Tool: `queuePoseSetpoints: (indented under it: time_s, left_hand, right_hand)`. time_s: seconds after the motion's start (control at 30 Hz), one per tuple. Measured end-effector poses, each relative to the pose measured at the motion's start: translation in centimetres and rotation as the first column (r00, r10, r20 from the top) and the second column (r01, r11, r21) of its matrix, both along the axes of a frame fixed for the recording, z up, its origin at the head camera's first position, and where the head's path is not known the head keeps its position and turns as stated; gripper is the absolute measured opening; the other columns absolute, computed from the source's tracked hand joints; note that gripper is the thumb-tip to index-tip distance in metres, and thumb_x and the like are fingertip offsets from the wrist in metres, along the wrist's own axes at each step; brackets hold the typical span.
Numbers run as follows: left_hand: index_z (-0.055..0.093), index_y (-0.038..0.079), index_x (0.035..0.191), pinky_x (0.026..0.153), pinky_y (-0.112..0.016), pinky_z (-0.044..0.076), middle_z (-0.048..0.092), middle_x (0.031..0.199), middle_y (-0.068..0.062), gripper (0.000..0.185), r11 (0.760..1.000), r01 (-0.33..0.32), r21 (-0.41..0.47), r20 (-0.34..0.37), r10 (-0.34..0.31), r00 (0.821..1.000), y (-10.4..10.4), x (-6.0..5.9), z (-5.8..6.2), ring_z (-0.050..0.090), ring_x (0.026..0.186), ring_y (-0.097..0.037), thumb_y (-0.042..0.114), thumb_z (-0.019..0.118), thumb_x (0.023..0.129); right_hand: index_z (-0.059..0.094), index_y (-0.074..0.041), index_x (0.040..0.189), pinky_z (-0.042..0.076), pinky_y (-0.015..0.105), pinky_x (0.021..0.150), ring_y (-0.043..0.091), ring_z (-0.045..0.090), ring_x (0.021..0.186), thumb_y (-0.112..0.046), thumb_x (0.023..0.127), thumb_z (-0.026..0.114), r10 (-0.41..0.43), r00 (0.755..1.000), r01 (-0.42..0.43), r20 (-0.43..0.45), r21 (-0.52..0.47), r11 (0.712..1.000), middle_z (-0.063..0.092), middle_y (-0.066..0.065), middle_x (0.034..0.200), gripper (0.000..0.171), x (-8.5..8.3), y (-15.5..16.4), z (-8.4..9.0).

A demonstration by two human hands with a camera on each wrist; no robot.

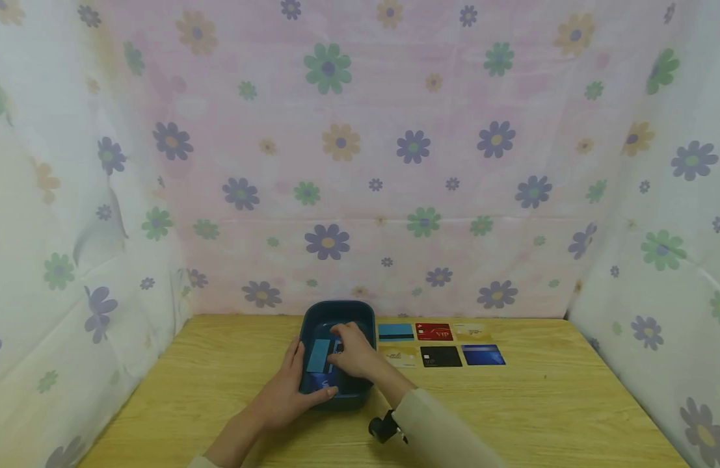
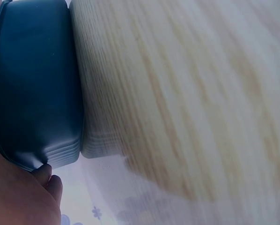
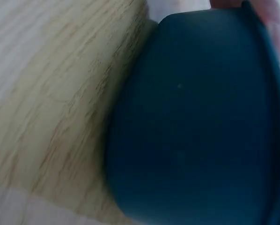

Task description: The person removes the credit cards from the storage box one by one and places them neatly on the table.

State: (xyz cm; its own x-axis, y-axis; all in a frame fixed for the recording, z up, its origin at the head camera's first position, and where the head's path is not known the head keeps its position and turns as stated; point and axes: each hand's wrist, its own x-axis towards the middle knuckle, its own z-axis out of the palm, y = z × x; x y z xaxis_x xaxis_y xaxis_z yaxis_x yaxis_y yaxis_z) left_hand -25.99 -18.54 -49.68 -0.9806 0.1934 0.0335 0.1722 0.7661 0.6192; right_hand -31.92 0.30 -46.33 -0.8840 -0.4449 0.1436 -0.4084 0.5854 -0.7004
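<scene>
A dark teal plastic box (image 1: 336, 307) stands open on the table. My left hand (image 1: 283, 387) grips its near left side, thumb over the near rim and fingers along the outer wall; the left wrist view shows fingertips under the box's edge. Inside lie a light blue card (image 1: 319, 355) with a dark stripe and a dark blue card (image 1: 323, 381). My right hand (image 1: 355, 351) reaches into the box with bent fingers, thumb and forefinger at another dark blue card (image 1: 338, 347). Whether they pinch it is hard to see. The right wrist view shows mostly the box's outer wall.
Right of the box, two rows of cards lie on the wooden table (image 1: 547, 403): a light blue card (image 1: 396, 332), red card (image 1: 434, 332), gold card (image 1: 472, 332), another gold card (image 1: 399, 356), black card (image 1: 441, 356) and blue card (image 1: 483, 354). Flowered cloth (image 1: 371, 162) surrounds the table.
</scene>
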Motion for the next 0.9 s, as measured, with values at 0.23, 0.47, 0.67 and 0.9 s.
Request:
queuePoseSetpoints:
  time_s: [0.23,0.47,0.67,0.9]
  left_hand:
    - [0.003,0.002,0.164,0.109,-0.064,0.039,-0.008,0.171,-0.017,0.126,1.000,0.001,0.009,0.014,-0.002,1.000,0.1,-0.1,-0.2,0.032,0.146,-0.050,0.075,0.067,0.083]
    - [0.003,0.001,0.164,0.109,-0.063,0.040,-0.007,0.171,-0.017,0.124,1.000,0.001,0.004,0.015,-0.001,1.000,0.1,-0.1,-0.1,0.034,0.145,-0.050,0.073,0.067,0.085]
    - [0.003,0.001,0.164,0.108,-0.064,0.041,-0.008,0.171,-0.017,0.124,1.000,0.006,0.003,0.012,-0.006,1.000,0.0,-0.1,-0.1,0.034,0.145,-0.050,0.073,0.066,0.085]
    - [0.003,0.000,0.163,0.109,-0.064,0.040,-0.008,0.171,-0.017,0.124,1.000,0.007,0.002,0.013,-0.007,1.000,-0.2,0.0,0.0,0.033,0.146,-0.049,0.074,0.065,0.086]
  right_hand:
    - [0.054,0.006,0.140,0.050,0.050,0.100,0.036,0.056,0.122,-0.007,0.087,0.080,-0.038,0.999,0.038,-0.003,0.065,0.997,0.050,0.024,0.139,0.061,-1.1,-1.1,-1.5]
    - [0.055,0.005,0.139,0.048,0.051,0.105,0.039,0.054,0.128,-0.009,0.085,0.082,-0.061,0.998,0.059,0.027,0.095,0.994,0.053,0.024,0.138,0.062,-1.7,-1.6,-1.8]
    - [0.055,0.003,0.141,0.045,0.055,0.107,0.044,0.047,0.133,-0.015,0.083,0.086,-0.071,0.995,0.064,0.063,0.115,0.991,0.051,0.025,0.140,0.069,-2.1,-1.7,-2.0]
    - [0.056,0.003,0.141,0.046,0.053,0.106,0.042,0.047,0.130,-0.021,0.080,0.089,-0.054,0.998,0.048,0.028,0.183,0.982,0.051,0.023,0.141,0.073,-2.2,-2.1,-2.2]
